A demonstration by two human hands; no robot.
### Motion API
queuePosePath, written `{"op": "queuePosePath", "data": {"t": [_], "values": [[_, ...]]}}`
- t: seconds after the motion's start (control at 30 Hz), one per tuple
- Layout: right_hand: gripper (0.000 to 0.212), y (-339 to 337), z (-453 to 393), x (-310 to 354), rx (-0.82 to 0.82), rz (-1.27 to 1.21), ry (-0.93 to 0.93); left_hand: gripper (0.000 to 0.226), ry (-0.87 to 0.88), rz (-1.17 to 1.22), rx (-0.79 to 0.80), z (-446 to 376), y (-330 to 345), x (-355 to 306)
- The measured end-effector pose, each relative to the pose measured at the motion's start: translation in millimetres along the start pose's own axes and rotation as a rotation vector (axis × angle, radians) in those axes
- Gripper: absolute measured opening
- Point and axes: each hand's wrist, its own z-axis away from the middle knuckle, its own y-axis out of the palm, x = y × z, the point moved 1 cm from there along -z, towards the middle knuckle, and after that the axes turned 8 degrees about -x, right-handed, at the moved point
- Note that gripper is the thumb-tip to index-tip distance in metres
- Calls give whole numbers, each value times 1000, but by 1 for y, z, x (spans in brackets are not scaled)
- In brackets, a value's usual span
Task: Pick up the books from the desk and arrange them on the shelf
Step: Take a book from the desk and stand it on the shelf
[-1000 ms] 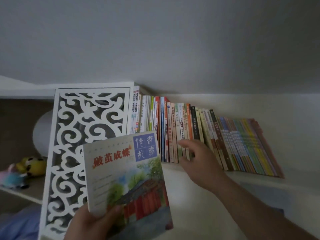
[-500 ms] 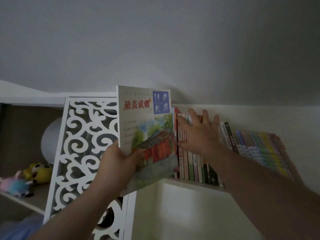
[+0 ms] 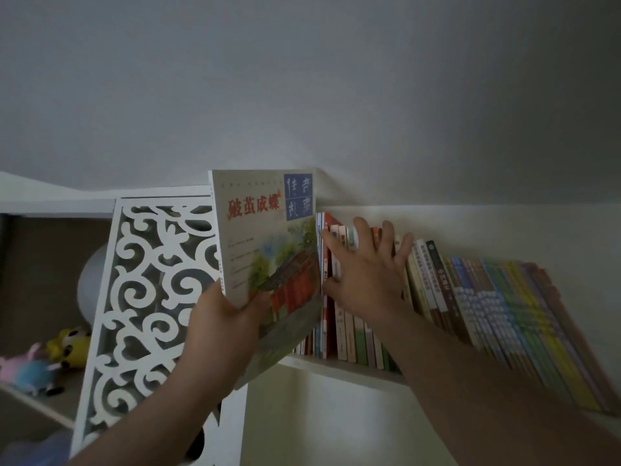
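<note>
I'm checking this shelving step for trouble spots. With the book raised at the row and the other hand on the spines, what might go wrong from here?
1. The left hand grips the illustrated book only at its lower corner, so it may sag or slip.
2. The right hand presses spread fingers on the row of books; the right-hand books lean, so they may slide further if released.
3. No clear gap shows beside the fretwork panel, so the cover may catch.

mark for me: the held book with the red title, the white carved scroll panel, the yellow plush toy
Paperback book with red title (image 3: pixel 265 230), head view: on the front cover.
White carved scroll-pattern panel (image 3: pixel 148 284), head view: on a central white curl.
Yellow plush toy (image 3: pixel 72 346), head view: on its body.
</note>
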Motion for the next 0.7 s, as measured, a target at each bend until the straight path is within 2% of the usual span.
{"op": "queuePosePath", "data": {"t": [0.13, 0.27, 0.33, 0.43, 0.5, 0.7], "values": [[96, 3, 0, 3, -16, 24, 5, 18, -21, 25, 4, 8, 1, 4], [96, 0, -2, 3, -2, 16, 28, 28, -29, 66, 23, 15, 7, 3], [79, -3, -2, 0, 9, 6, 24, 30, -27, 80, 18, 19, 9, 4], [38, -4, 3, -11, 8, 3, -15, 28, -16, 87, 9, 24, 13, 6], [23, -5, 4, -19, 16, 9, -44, 27, -6, 54, 2, 28, 19, 7], [46, -15, 3, -40, 54, 4, -133, 19, 12, -43, -75, 19, 26, 12]]}}
